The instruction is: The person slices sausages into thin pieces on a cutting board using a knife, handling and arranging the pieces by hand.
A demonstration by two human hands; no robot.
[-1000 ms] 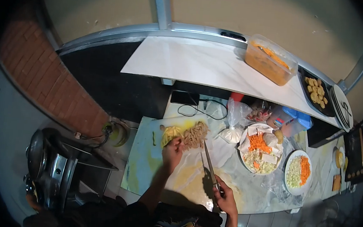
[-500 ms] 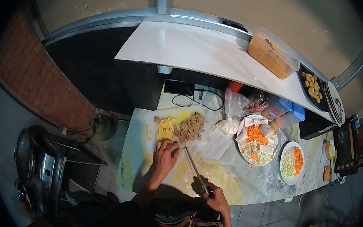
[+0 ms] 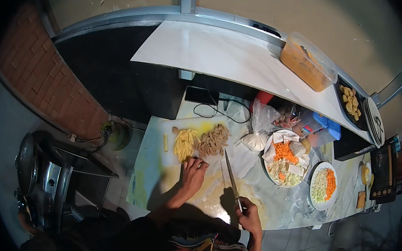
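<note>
My right hand grips a long knife by its handle, with the blade pointing away from me and the tip just right of the cutting board. Fingers curled down, my left hand rests at the near edge of the white cutting board; whatever lies under its fingertips is hidden. On the board, a pile of yellow strips sits left of a pile of brownish-grey sliced pieces. One separate yellow strip lies near the board's left side.
Right of the board stand a tied bag of white powder, a plate of shredded vegetables and an oval plate of chopped vegetables. A raised shelf behind holds an orange-filled tub. A gas cylinder stands at left.
The knife has swung right, away from my left hand, and its tip now points farther forward. My left hand has shifted slightly right along the board's near edge. The view has turned slightly.
</note>
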